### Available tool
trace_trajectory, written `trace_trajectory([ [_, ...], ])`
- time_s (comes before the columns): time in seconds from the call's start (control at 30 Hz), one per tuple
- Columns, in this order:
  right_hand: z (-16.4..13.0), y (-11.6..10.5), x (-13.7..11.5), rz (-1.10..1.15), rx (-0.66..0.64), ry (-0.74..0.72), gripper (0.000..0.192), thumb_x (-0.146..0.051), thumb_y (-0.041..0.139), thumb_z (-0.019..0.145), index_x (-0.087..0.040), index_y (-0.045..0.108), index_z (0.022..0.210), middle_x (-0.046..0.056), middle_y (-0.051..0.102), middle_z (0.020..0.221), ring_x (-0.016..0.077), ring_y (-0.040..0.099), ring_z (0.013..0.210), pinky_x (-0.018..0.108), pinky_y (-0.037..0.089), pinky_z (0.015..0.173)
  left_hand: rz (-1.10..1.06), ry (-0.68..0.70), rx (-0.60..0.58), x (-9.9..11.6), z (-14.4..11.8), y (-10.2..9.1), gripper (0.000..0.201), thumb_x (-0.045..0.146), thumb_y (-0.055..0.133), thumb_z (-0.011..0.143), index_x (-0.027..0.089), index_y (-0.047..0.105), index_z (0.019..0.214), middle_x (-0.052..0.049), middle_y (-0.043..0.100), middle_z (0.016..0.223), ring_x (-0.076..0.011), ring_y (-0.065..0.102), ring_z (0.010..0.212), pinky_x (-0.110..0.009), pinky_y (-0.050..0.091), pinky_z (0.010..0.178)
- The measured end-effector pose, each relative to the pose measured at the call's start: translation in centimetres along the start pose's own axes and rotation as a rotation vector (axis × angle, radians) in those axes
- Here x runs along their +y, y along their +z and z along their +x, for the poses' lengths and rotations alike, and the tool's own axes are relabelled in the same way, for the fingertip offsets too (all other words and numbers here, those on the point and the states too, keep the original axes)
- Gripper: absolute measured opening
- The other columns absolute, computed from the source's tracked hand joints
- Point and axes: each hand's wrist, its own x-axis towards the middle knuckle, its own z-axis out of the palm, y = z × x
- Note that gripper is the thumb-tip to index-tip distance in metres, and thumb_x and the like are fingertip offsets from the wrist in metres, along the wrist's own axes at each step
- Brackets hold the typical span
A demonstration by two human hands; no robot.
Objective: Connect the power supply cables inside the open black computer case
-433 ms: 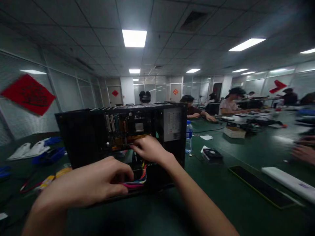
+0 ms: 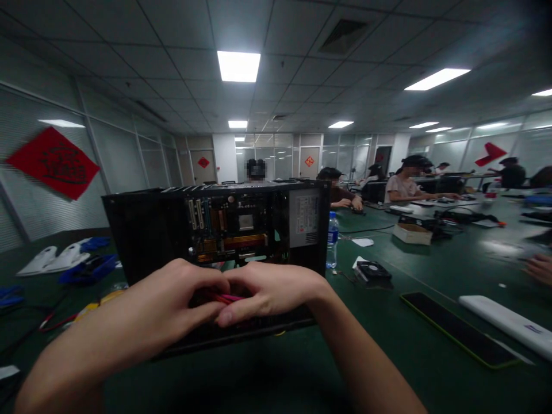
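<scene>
An open black computer case [image 2: 146, 241] lies on its side on the green table, its inside facing me. A motherboard [image 2: 211, 244] and a power supply with a label [image 2: 302, 218] show within it. At the case's lower front, my left hand [image 2: 190, 299] is closed around a bundle of coloured cables [image 2: 224, 298]. My right hand [image 2: 267, 290] grips the same bundle from the right, its thumb in front of the strands. The two hands touch at the fingers. Most of the bundle is hidden by them.
Right of the case stand a water bottle [image 2: 332, 241] and a hard drive [image 2: 373, 271]. A dark flat panel [image 2: 457, 328] and a white bar [image 2: 509, 319] lie further right. White gloves [image 2: 52, 261] and a blue tray [image 2: 88, 270] lie left. Other people sit across the table.
My right hand has come down from the motherboard area to the cables and now meets my left hand. The left hand has stayed at the bundle.
</scene>
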Motion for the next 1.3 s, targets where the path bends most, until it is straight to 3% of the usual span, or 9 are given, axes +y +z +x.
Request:
trace_trajectory([
  [0.13, -2.2, -0.8, -1.3, -0.057, 0.247, 0.000, 0.035, -0.045, 0.060, 0.090, -0.013, 0.065, 0.104, -0.001, 0.060, 0.078, 0.0106, 0.052, 0.067, 0.020, 0.037, 0.058, -0.055, 0.022, 0.190, 0.5, 0.0, -0.4, 0.026, 0.041, 0.062, 0.084, 0.030, 0.074, 0.104, 0.000, 0.077, 0.096, -0.0194, 0.072, 0.083, -0.021, 0.057, 0.070],
  [0.27, -4.6, -1.6, -2.5, 0.071, 0.341, 0.080, 0.034, -0.043, 0.056, 0.094, -0.011, 0.067, 0.096, -0.003, 0.055, 0.066, 0.0083, 0.047, 0.057, 0.019, 0.034, 0.050, -0.071, -0.048, 0.439, 0.3, -0.1, -0.7, 0.035, 0.051, 0.064, 0.079, 0.027, 0.074, 0.103, -0.003, 0.077, 0.097, -0.0239, 0.072, 0.082, -0.026, 0.058, 0.066],
  [0.33, -5.4, -1.8, -2.8, 0.158, 0.407, 0.098, 0.034, -0.044, 0.055, 0.094, -0.011, 0.066, 0.094, -0.002, 0.055, 0.066, 0.0084, 0.048, 0.056, 0.018, 0.034, 0.048, -0.089, -0.083, 0.422, 0.1, 0.0, -0.7, 0.037, 0.052, 0.062, 0.080, 0.026, 0.074, 0.105, -0.004, 0.077, 0.100, -0.0245, 0.072, 0.084, -0.026, 0.058, 0.067],
  [0.43, -5.8, -1.9, -3.0, 0.231, 0.532, 0.094, 0.031, -0.042, 0.058, 0.092, -0.012, 0.064, 0.085, 0.000, 0.060, 0.068, 0.0093, 0.052, 0.058, 0.018, 0.038, 0.048, -0.159, -0.094, 0.216, 0.2, 0.5, -0.4, 0.034, 0.048, 0.064, 0.081, 0.026, 0.074, 0.105, -0.003, 0.077, 0.097, -0.0227, 0.072, 0.084, -0.024, 0.058, 0.067],
  [0.53, -5.7, -1.9, -3.0, 0.270, 0.639, 0.079, 0.030, -0.042, 0.060, 0.090, -0.013, 0.064, 0.083, 0.002, 0.064, 0.069, 0.0100, 0.055, 0.058, 0.019, 0.041, 0.050, -0.267, -0.097, 0.049, 0.8, 1.2, 0.2, 0.028, 0.045, 0.061, 0.084, 0.023, 0.077, 0.089, -0.002, 0.075, 0.078, -0.0177, 0.069, 0.069, -0.020, 0.054, 0.059],
  [0.7, -5.3, -1.8, -2.9, 0.293, 0.736, 0.047, 0.030, -0.044, 0.062, 0.088, -0.014, 0.066, 0.087, 0.001, 0.065, 0.068, 0.0121, 0.060, 0.060, 0.020, 0.045, 0.052, -0.503, -0.079, 0.189, 1.1, 2.4, 1.3, 0.026, 0.044, 0.070, 0.079, 0.020, 0.075, 0.088, 0.000, 0.071, 0.067, -0.0136, 0.065, 0.061, -0.019, 0.052, 0.055],
  [0.87, -5.2, -1.9, -3.1, 0.181, 0.849, -0.011, 0.025, -0.039, 0.062, 0.088, -0.014, 0.069, 0.086, 0.002, 0.067, 0.077, 0.0127, 0.061, 0.069, 0.020, 0.046, 0.057, -0.719, -0.061, 0.273, 0.9, 2.7, 1.5, 0.030, 0.039, 0.072, 0.079, 0.021, 0.073, 0.104, -0.003, 0.077, 0.082, -0.0181, 0.073, 0.080, -0.026, 0.059, 0.076],
  [1.07, -5.2, -1.9, -3.0, 0.114, 0.870, -0.007, 0.029, -0.041, 0.063, 0.087, -0.014, 0.073, 0.092, 0.004, 0.070, 0.082, 0.0155, 0.063, 0.075, 0.024, 0.048, 0.063, -0.720, -0.066, 0.384, 1.8, 2.7, 1.6, 0.036, 0.041, 0.075, 0.076, 0.021, 0.074, 0.106, -0.005, 0.078, 0.093, -0.0241, 0.074, 0.090, -0.035, 0.060, 0.085],
  [1.3, -5.1, -1.9, -3.1, 0.104, 0.886, 0.036, 0.032, -0.043, 0.063, 0.086, -0.014, 0.076, 0.091, 0.005, 0.071, 0.081, 0.0173, 0.063, 0.075, 0.025, 0.048, 0.062, -0.708, -0.061, 0.391, 1.9, 2.6, 1.7, 0.043, 0.044, 0.074, 0.077, 0.021, 0.072, 0.113, -0.007, 0.078, 0.096, -0.0272, 0.073, 0.093, -0.039, 0.061, 0.083],
])
